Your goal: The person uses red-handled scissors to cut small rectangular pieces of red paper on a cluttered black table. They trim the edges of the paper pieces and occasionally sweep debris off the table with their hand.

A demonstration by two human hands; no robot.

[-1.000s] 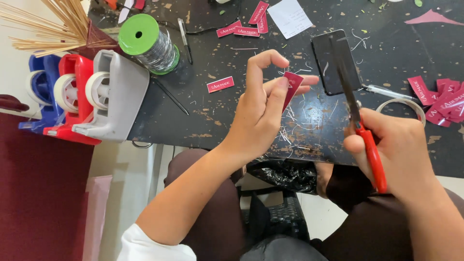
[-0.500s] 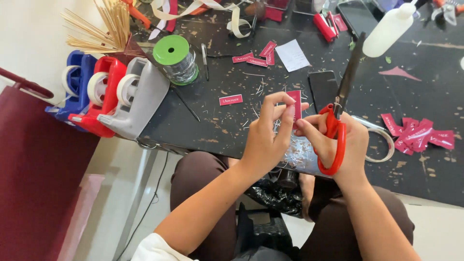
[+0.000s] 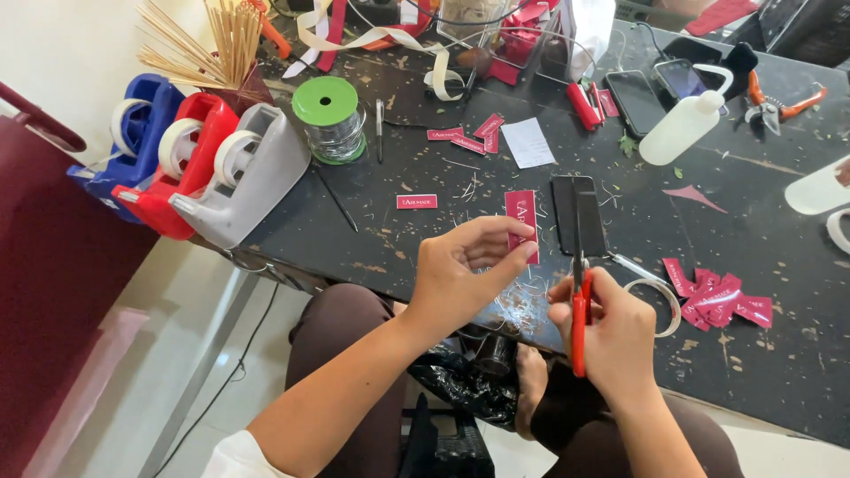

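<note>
Left hand pinches red tag. Right hand, now beside it, grips red scissors, blades near tag, near counter front edge.

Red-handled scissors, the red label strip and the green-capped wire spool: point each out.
Red-handled scissors (image 3: 580, 310), head view, on the red handle.
Red label strip (image 3: 521, 215), head view, mid-strip.
Green-capped wire spool (image 3: 326, 100), head view, green top.

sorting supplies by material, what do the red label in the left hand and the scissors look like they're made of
Red label: probably thin card or paper, matte, flat with crisp straight edges. Scissors: dark metal blades, glossy red handles that look like plastic.
</note>
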